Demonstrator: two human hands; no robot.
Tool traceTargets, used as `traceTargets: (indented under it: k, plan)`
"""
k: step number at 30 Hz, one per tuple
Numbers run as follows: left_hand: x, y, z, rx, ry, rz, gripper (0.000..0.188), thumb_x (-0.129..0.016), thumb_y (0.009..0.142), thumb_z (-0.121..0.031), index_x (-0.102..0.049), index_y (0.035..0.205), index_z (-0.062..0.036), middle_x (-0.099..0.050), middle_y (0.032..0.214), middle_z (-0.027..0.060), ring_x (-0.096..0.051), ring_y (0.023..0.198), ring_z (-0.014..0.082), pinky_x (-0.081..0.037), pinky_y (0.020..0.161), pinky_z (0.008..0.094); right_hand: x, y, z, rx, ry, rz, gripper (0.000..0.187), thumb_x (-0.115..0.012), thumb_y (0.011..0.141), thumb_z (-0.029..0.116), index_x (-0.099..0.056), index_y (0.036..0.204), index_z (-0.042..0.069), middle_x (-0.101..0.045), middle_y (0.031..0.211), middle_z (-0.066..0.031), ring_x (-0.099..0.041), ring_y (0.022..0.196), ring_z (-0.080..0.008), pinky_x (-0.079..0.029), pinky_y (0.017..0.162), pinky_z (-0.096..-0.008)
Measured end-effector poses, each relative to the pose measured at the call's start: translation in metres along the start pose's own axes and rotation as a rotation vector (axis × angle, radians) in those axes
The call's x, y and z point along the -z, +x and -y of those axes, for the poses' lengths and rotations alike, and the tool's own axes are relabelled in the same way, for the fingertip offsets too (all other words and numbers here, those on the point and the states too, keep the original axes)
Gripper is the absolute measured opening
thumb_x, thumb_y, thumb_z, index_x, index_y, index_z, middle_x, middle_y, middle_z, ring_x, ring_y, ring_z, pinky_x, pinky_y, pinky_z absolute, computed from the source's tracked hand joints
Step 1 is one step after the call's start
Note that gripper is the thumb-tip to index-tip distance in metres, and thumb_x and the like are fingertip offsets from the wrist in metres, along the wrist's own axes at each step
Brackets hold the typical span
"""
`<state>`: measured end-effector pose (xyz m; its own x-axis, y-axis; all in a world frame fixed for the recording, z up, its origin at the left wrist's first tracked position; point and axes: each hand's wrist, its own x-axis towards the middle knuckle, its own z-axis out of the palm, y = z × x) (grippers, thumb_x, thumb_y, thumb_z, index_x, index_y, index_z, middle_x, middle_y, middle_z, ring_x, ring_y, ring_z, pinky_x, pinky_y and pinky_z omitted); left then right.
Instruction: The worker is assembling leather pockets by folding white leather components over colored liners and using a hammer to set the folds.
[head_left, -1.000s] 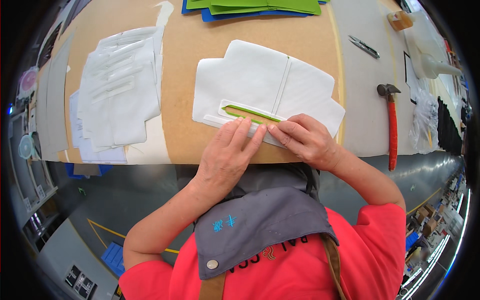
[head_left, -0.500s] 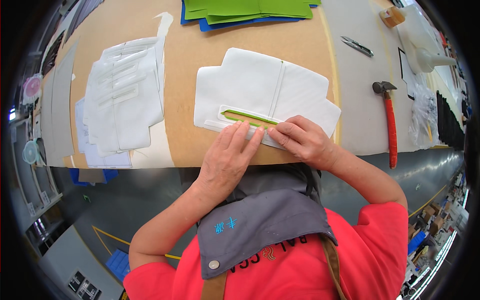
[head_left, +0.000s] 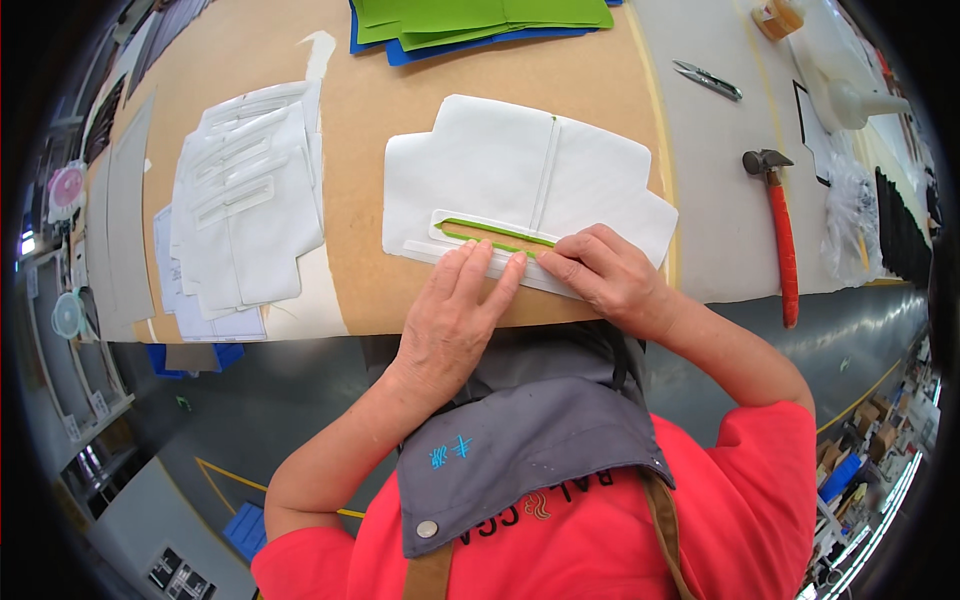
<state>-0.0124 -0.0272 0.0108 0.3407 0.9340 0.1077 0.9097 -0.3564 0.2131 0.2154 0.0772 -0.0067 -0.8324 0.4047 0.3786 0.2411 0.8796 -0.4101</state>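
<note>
A white stepped-edge panel (head_left: 480, 160) lies flat on the brown tabletop. Near its front edge is a long slot bordered in green (head_left: 490, 232), through which the brown surface shows. My left hand (head_left: 450, 305) rests on the panel's front strip, its fingers stretched out and fingertips at the slot's lower edge. At the slot's right end, my right hand (head_left: 610, 270) has its fingers bent and drawn together, with thumb and forefinger pressed on the panel's green edging. The right fingers cover that end of the slot.
Similar white panels (head_left: 250, 210) lie overlapped at the left. Green sheets (head_left: 480, 20) over blue ones are at the far edge. On the right are thread snips (head_left: 708, 80), a red-handled hammer (head_left: 780, 235), a white squeeze bottle (head_left: 850, 100) and a clear plastic bag (head_left: 852, 220).
My right thumb and fingers have shifted slightly along the slot's edge. My left hand stays in about the same place on the panel. The whole view has tilted a little.
</note>
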Motion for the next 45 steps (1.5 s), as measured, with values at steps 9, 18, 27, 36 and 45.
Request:
traceTargets:
  k: [9,18,27,36,45]
  plan:
    - [-0.001,0.001,-0.004,0.009,0.008,-0.056,0.061,-0.063,0.083,-0.001,-0.06,0.142,-0.0132,-0.055,0.132,0.0133,-0.057,0.124,0.0305,-0.051,0.106,0.0416,-0.001,0.0,-0.002,0.104,-0.036,-0.024,0.042,-0.066,0.072,0.007,-0.067,0.112,-0.005,-0.061,0.1,-0.0101,-0.061,0.087,-0.0256,-0.056,0.079,-0.0352]
    - [0.0,-0.003,-0.001,-0.003,0.016,-0.013,0.06,-0.061,0.084,-0.001,-0.057,0.143,-0.0102,-0.056,0.135,0.0105,-0.056,0.126,0.0281,-0.048,0.109,0.0407,-0.004,-0.008,0.0,-0.052,0.061,-0.029,0.036,-0.066,0.078,0.005,-0.067,0.112,-0.001,-0.062,0.099,-0.0095,-0.061,0.089,-0.0257,-0.055,0.079,-0.035]
    - [0.0,-0.001,-0.009,-0.001,0.063,-0.045,0.057,-0.061,0.084,-0.002,-0.06,0.14,-0.0107,-0.055,0.135,0.0108,-0.054,0.128,0.0284,-0.048,0.108,0.0404,0.0,-0.008,0.0,0.084,-0.048,-0.015,0.039,-0.067,0.076,0.006,-0.066,0.114,-0.002,-0.06,0.098,-0.0092,-0.061,0.089,-0.0249,-0.054,0.079,-0.0354]
    - [-0.011,-0.004,-0.027,0.029,0.058,-0.042,0.058,-0.06,0.087,-0.005,-0.053,0.144,-0.0009,-0.052,0.137,0.0105,-0.052,0.129,0.0269,-0.044,0.109,0.0391,0.003,-0.007,0.001,0.08,-0.036,-0.003,0.043,-0.067,0.077,0.006,-0.066,0.119,-0.002,-0.061,0.103,-0.0099,-0.061,0.092,-0.0262,-0.054,0.083,-0.0364]
    - [-0.013,-0.002,-0.032,0.037,-0.018,-0.026,0.057,-0.06,0.087,-0.004,-0.054,0.143,-0.001,-0.052,0.135,0.0128,-0.053,0.129,0.029,-0.045,0.108,0.0396,0.004,-0.017,0.001,0.049,-0.017,-0.028,0.043,-0.07,0.076,-0.001,-0.07,0.118,0.001,-0.062,0.101,-0.0094,-0.06,0.088,-0.0261,-0.054,0.074,-0.0355]
